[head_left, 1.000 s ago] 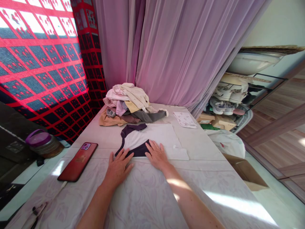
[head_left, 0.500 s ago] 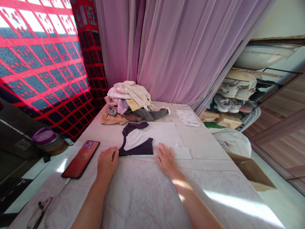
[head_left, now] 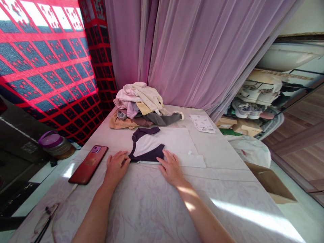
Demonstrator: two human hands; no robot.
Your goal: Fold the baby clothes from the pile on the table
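Note:
A white shirt (head_left: 177,141) with dark purple sleeves and neckband lies flat on the table, its near side folded inward and its neck to the left. My left hand (head_left: 116,167) rests at the near left corner, fingertips touching the dark neckband and the thumb apart from the fingers. On the near edge, by the end of the dark sleeve (head_left: 149,155), lies my right hand (head_left: 172,168), its fingers spread over the cloth. Both palms face down, and neither hand grips anything that I can see.
A heap of clothes (head_left: 139,101) sits at the back left; a folded printed cloth (head_left: 201,123) lies at the back right. Left of my hands are a red phone (head_left: 88,165) on a cable and glasses (head_left: 45,219). An open cardboard box (head_left: 270,182) stands right of the table (head_left: 227,189).
My right hand has moved left along the shirt's near edge to the sleeve end. The left hand stays by the neckband, its fingers a little straighter. The view has shifted slightly.

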